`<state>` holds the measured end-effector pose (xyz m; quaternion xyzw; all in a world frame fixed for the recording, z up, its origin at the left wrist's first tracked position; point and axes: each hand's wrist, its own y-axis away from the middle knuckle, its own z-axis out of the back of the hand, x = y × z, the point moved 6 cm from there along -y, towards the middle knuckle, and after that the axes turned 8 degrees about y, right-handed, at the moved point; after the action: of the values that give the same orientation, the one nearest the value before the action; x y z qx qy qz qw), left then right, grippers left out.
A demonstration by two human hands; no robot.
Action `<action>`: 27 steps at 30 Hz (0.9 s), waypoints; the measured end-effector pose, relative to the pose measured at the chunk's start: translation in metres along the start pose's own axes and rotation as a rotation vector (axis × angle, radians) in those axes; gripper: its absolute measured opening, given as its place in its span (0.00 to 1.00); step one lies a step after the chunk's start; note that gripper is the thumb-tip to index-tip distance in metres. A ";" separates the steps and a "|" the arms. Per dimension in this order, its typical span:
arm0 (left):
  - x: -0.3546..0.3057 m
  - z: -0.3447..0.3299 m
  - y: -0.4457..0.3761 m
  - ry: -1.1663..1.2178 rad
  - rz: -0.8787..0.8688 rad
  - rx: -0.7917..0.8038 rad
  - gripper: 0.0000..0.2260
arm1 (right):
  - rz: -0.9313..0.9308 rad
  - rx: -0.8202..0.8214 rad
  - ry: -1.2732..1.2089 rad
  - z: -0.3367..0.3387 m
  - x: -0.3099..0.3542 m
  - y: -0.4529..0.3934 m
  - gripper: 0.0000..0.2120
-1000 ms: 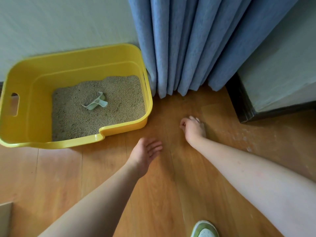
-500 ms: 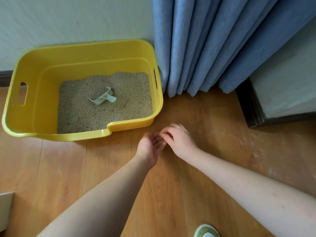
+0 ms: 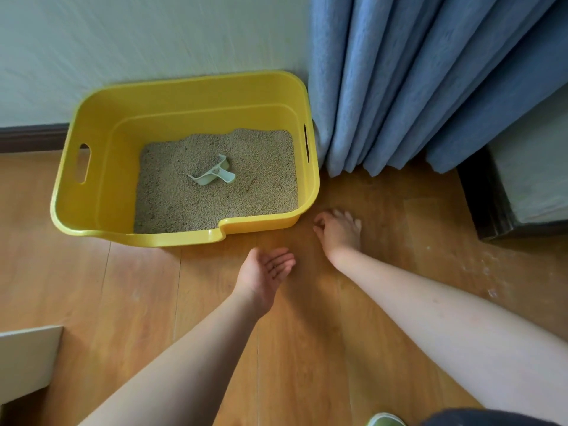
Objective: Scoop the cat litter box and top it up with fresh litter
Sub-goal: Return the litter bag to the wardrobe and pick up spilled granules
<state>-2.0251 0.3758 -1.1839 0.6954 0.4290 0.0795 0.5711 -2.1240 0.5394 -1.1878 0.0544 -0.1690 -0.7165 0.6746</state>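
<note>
A yellow litter box (image 3: 184,238) stands on the wooden floor against the wall, with tan litter (image 3: 196,210) filling its right part. A pale green scoop (image 3: 213,177) lies on top of the litter near the middle. My left hand (image 3: 265,272) hovers in front of the box's near right corner, palm up and slightly cupped, with a few tiny specks on it. My right hand (image 3: 339,232) rests palm down on the floor just right of that corner. Its fingers are curled, thumb and forefinger pinched together at the boards; what they pinch is too small to see.
A blue curtain (image 3: 415,87) hangs to the floor right beside the box. A dark-based piece of furniture (image 3: 491,210) stands at the right, with pale specks scattered on the floor (image 3: 488,272) before it. A white board edge (image 3: 24,361) shows at the lower left, a shoe (image 3: 384,420) at the bottom.
My right hand drew away from the left palm, back to the floor by the box's corner. The left hand turned more palm up. The view shifted, so the box sits further right.
</note>
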 end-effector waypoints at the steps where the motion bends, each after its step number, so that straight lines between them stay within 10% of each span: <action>1: -0.001 0.004 0.001 0.005 -0.006 -0.007 0.24 | 0.003 -0.008 0.007 0.001 0.001 -0.001 0.09; 14: 0.010 -0.030 0.003 0.027 0.003 -0.031 0.16 | 0.312 -0.085 -0.224 0.022 0.033 0.071 0.08; 27: 0.026 -0.047 0.005 -0.031 0.144 0.088 0.21 | -0.164 -0.170 -0.203 0.017 -0.095 0.031 0.06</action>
<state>-2.0346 0.4283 -1.1734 0.7499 0.3720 0.0909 0.5394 -2.0914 0.6344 -1.1763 -0.0620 -0.1699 -0.7827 0.5955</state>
